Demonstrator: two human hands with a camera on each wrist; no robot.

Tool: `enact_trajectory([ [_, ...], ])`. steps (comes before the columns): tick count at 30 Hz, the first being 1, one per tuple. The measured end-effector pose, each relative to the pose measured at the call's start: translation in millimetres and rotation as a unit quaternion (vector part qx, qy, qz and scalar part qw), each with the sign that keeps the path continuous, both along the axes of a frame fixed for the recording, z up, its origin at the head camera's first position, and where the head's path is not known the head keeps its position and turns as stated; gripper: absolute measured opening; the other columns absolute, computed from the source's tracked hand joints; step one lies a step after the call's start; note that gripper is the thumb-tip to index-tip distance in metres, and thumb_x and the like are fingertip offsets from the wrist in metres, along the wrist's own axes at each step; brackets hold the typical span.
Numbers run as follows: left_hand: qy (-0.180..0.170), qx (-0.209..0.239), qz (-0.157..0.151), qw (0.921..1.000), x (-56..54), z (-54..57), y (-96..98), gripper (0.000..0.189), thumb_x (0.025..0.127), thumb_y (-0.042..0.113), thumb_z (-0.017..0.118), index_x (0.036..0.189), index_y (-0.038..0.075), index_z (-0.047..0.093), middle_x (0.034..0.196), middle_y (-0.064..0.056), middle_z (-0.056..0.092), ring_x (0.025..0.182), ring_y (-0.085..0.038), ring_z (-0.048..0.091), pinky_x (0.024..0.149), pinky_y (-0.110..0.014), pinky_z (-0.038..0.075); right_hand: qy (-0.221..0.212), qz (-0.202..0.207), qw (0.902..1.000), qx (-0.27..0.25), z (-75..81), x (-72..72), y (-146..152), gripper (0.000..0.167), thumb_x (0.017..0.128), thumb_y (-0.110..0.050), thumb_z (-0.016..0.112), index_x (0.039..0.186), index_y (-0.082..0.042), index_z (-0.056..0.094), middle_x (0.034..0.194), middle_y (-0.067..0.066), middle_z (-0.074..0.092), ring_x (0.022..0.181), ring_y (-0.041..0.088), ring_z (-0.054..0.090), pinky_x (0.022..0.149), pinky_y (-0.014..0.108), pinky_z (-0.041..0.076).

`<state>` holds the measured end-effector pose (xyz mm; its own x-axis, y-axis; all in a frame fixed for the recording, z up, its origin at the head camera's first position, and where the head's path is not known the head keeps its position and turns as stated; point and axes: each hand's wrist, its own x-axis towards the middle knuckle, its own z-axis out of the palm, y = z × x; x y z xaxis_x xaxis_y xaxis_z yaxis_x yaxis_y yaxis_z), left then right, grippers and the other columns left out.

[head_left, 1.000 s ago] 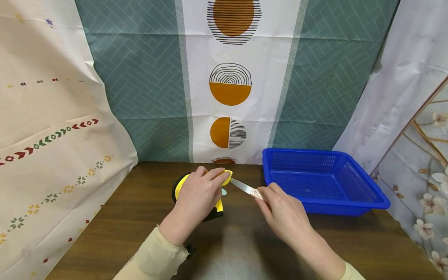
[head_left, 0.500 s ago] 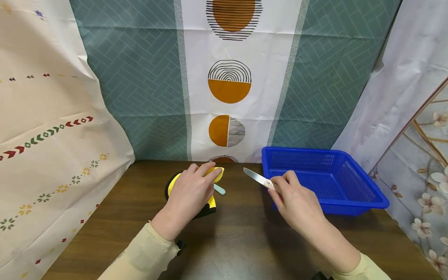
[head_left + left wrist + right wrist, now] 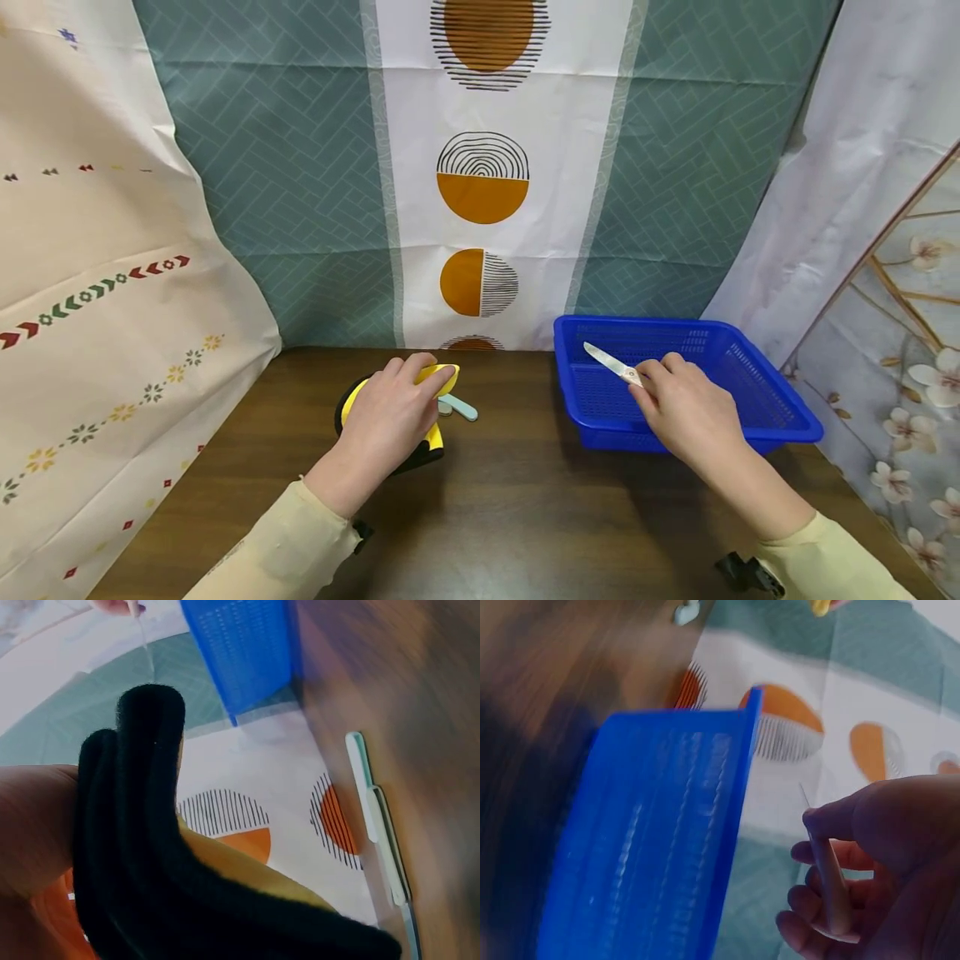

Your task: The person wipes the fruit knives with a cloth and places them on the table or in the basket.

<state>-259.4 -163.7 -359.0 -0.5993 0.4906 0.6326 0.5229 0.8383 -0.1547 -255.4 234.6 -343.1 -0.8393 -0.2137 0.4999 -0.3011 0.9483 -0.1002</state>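
In the head view my left hand (image 3: pixel 378 425) grips a folded yellow fabric piece with black edging (image 3: pixel 442 382), left of the table's middle. Its thick black layers (image 3: pixel 142 795) fill much of the left wrist view; its exact kind is unclear. My right hand (image 3: pixel 693 412) holds a small knife (image 3: pixel 609 362) by its pale patterned handle, the blade pointing up and left over the blue basket (image 3: pixel 797 435). The right wrist view shows thumb and fingers round the handle (image 3: pixel 829 889). Two knives with pale green handles (image 3: pixel 461 407) lie on the table beside the left hand.
The blue perforated basket stands at the back right of the brown wooden table (image 3: pixel 510 517). A patterned curtain (image 3: pixel 330 167) hangs along the table's back edge. Printed cloths (image 3: pixel 127 333) close off the left and right sides.
My right hand has carried the knife rightward, away from the yellow fabric, to above the basket. The left hand with the fabric has shifted slightly left, and more of the green handles shows.
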Motion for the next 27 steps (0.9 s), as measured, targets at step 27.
enact_trajectory([
  [27, -0.017, 0.007, -0.006, 0.9998, -2.7, -7.1, -4.1, 0.050, 0.086, 0.005, 0.088, 0.133, 0.015, 0.076, 0.119, -0.014, 0.070, 0.089, -0.033, 0.065, 0.068, -0.038, 0.057, -0.128, -0.100, 0.9861, 0.031, -6.0, -50.2, 71.3, 0.031, 0.105, -0.028, 0.070, 0.091, 0.000, 0.067, 0.089, 0.020, 0.059, 0.073, 0.042, 0.063, 0.064, 0.066, 0.053],
])
